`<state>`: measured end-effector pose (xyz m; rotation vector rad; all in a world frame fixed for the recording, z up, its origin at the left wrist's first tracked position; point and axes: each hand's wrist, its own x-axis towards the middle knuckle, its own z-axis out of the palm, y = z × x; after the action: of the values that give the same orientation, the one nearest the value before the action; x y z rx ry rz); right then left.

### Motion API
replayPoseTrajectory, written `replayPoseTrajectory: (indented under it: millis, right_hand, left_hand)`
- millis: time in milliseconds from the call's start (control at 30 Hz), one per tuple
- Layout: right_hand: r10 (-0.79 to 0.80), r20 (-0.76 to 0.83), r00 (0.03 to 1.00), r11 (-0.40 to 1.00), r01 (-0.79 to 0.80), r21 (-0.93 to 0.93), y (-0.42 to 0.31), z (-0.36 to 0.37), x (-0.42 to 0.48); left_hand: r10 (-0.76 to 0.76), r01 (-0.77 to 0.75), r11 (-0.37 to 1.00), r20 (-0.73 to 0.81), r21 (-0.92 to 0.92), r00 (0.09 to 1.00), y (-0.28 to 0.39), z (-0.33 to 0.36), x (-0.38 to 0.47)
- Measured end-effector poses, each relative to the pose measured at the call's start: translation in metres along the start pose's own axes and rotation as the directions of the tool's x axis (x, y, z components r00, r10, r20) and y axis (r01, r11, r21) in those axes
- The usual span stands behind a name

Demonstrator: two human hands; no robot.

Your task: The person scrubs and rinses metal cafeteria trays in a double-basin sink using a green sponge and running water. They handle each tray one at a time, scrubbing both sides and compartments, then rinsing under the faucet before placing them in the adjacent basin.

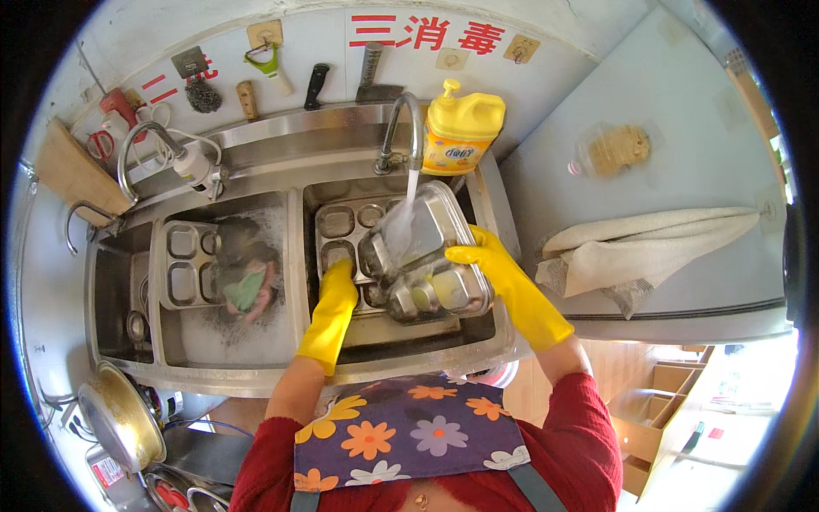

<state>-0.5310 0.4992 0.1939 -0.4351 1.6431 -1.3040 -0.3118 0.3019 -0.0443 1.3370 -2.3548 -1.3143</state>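
Both my hands wear yellow rubber gloves. With my right hand (496, 259) I grip the right rim of a tilted stainless-steel compartment tray (441, 221); its doubled edges suggest stacked trays, but motion blur hides how many. Water from the curved faucet (414, 121) runs onto it and splashes in its compartments. My left hand (334, 291) is lower left of it, fingers down at another steel compartment tray (336, 219) lying in the right sink basin (409, 336). Those fingertips are blurred, so their grip is unclear. The held tray covers part of the tray below.
The left basin (224, 345) holds foamy water, a compartment tray (183, 262) and a green cloth (245, 291). A yellow detergent jug (464, 131) stands behind the faucet. A cleaver (377, 89) and knife (317, 86) are at the back wall. A towel (614, 249) hangs at right.
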Motion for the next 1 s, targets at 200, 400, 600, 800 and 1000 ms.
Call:
replayPoseTrajectory:
  millis: [200, 400, 600, 800, 1000]
  right_hand:
    - [0.067, -0.216, 0.974, 0.998, -0.064, 0.019, 0.01, -0.019, -0.05]
    - [0.03, -0.435, 0.9, 0.998, 0.0, 0.069, 0.028, -0.027, -0.081]
    - [0.056, -0.5, 0.864, 0.996, -0.017, 0.083, 0.036, -0.019, -0.089]
    - [-0.006, -0.415, 0.91, 0.991, 0.061, 0.121, 0.039, -0.019, -0.086]
    - [-0.011, -0.43, 0.903, 0.979, 0.097, 0.179, 0.033, -0.015, -0.079]
  left_hand:
    - [-0.113, -0.162, 0.855, 0.48, 0.493, 0.87, 0.049, -0.002, -0.036]
    - [0.352, -0.401, 0.867, 0.207, 0.295, 0.913, 0.067, 0.0, -0.013]
    - [0.268, -0.28, 0.95, 0.103, 0.135, 0.958, 0.039, 0.002, 0.115]
    - [-0.042, -0.041, 0.979, 0.39, 0.202, 0.92, 0.004, 0.016, 0.165]
    - [0.059, 0.418, 0.747, 0.678, -0.517, 0.733, -0.004, -0.002, 0.138]
